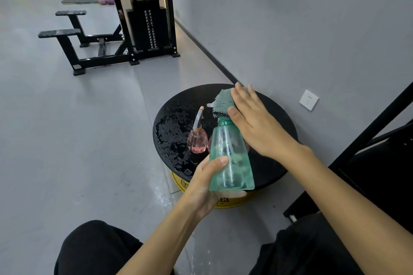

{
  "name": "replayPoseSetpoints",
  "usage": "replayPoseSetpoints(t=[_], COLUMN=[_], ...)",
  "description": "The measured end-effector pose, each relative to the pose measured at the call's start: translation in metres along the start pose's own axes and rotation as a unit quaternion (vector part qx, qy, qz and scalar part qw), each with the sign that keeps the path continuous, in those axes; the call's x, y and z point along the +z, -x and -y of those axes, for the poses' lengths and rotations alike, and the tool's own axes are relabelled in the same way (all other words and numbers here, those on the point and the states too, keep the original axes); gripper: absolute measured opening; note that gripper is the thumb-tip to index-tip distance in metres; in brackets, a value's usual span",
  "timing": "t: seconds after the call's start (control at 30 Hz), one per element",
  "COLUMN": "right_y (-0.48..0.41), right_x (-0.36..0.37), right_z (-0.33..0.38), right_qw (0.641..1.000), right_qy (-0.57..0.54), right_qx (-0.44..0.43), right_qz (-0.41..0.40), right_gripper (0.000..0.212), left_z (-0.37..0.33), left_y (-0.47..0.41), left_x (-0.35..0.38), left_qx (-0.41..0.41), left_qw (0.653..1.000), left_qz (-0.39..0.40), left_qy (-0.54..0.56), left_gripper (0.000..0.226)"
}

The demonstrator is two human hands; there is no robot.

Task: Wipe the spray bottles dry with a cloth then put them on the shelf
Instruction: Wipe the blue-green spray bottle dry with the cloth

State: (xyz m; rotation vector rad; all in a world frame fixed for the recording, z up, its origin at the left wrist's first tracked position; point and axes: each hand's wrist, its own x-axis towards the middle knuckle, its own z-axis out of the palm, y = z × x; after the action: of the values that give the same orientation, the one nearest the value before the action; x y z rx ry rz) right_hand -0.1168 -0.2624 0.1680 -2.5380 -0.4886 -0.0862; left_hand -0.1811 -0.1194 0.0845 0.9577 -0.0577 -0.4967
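Green spray bottle point(231, 158): left grip point(205, 183) curled round its base; right grip point(257, 123), fingers flat, presses cloth point(222, 102) on its head; pink bottle point(197, 140) upright on wet desk point(178, 100)

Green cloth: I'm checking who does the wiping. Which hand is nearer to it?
Right. The right hand lies on the green cloth, atop the green spray bottle; the left hand grips that bottle's base, well below the cloth.

Even soft light, sharp, wide-angle edge bending.
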Motion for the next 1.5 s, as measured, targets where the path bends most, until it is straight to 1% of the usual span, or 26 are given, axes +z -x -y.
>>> replayPoseSetpoints(t=[0.03, 0.1, 0.17, 0.3, 0.4, 0.5, 0.63, 0.7, 0.77, 0.87, 1.0, 1.1, 1.13, 1.2, 1.23, 1.3, 1.4, 1.5], right_y=[0.006, 0.017, 0.020, 0.002, -0.011, -0.005, 0.012, 0.006, -0.005, -0.017, 0.000, 0.009, 0.007, -0.001, -0.005, -0.013, -0.019, -0.019], right_x=[0.004, 0.010, 0.010, 0.002, -0.005, -0.001, 0.007, 0.001, -0.006, -0.010, -0.003, 0.002, 0.003, 0.001, 0.000, -0.003, -0.003, 0.004], right_z=[0.003, 0.008, 0.008, 0.000, -0.001, 0.003, 0.006, 0.003, -0.001, 0.002, 0.016, 0.021, 0.020, 0.017, 0.014, 0.009, 0.007, 0.010], right_qw=[1.000, 0.999, 0.998, 0.996, 0.997, 0.997, 0.991, 0.991, 0.993, 0.996, 0.991, 0.984, 0.982, 0.981, 0.982, 0.986, 0.992, 0.997], right_qy=[0.009, 0.026, 0.033, 0.090, 0.081, 0.074, 0.099, 0.097, 0.094, 0.078, 0.097, 0.134, 0.153, 0.171, 0.167, 0.153, 0.116, 0.075], right_qx=[-0.013, -0.034, -0.034, -0.013, 0.006, -0.008, -0.046, -0.041, -0.033, -0.020, -0.067, -0.079, -0.076, -0.056, -0.042, -0.025, -0.016, -0.028], right_qz=[0.008, 0.028, 0.038, 0.020, 0.011, 0.034, 0.074, 0.079, 0.061, 0.041, 0.069, 0.084, 0.082, 0.076, 0.071, 0.058, 0.040, -0.014], right_gripper=[0.077, 0.075, 0.077, 0.074, 0.078, 0.081, 0.084, 0.085, 0.084, 0.082, 0.072, 0.063, 0.061, 0.059, 0.059, 0.059, 0.054, 0.043], left_z=[-0.001, -0.003, -0.002, 0.000, 0.000, -0.001, -0.004, -0.004, -0.004, -0.004, -0.004, -0.001, 0.000, 0.002, 0.003, 0.004, 0.005, 0.005], left_y=[0.000, 0.000, 0.000, 0.000, -0.001, -0.002, -0.001, -0.001, -0.002, -0.004, -0.006, -0.005, -0.004, -0.003, -0.003, -0.002, -0.002, -0.002], left_x=[0.000, -0.002, -0.003, 0.003, 0.004, 0.001, -0.003, -0.001, 0.003, 0.005, 0.000, -0.001, 0.000, 0.003, 0.005, 0.007, 0.006, 0.004], left_qx=[0.000, 0.002, 0.000, 0.002, -0.002, -0.005, -0.006, -0.008, -0.011, -0.004, -0.002, -0.004, -0.008, -0.016, -0.018, -0.020, -0.019, -0.026], left_qw=[1.000, 1.000, 1.000, 1.000, 1.000, 1.000, 1.000, 1.000, 1.000, 1.000, 1.000, 1.000, 1.000, 1.000, 1.000, 1.000, 1.000, 1.000], left_qz=[-0.001, -0.010, -0.013, -0.003, -0.002, -0.004, -0.014, -0.008, -0.005, -0.012, -0.022, -0.020, -0.016, -0.005, -0.002, 0.001, 0.001, 0.004], left_qy=[0.001, 0.001, 0.000, -0.010, -0.009, 0.002, 0.008, 0.000, -0.013, -0.019, -0.007, -0.013, -0.014, -0.014, -0.016, -0.021, -0.019, -0.001], left_gripper=[0.086, 0.077, 0.069, 0.079, 0.076, 0.083, 0.061, 0.065, 0.069, 0.061, 0.054, 0.048, 0.050, 0.068, 0.078, 0.088, 0.092, 0.091])
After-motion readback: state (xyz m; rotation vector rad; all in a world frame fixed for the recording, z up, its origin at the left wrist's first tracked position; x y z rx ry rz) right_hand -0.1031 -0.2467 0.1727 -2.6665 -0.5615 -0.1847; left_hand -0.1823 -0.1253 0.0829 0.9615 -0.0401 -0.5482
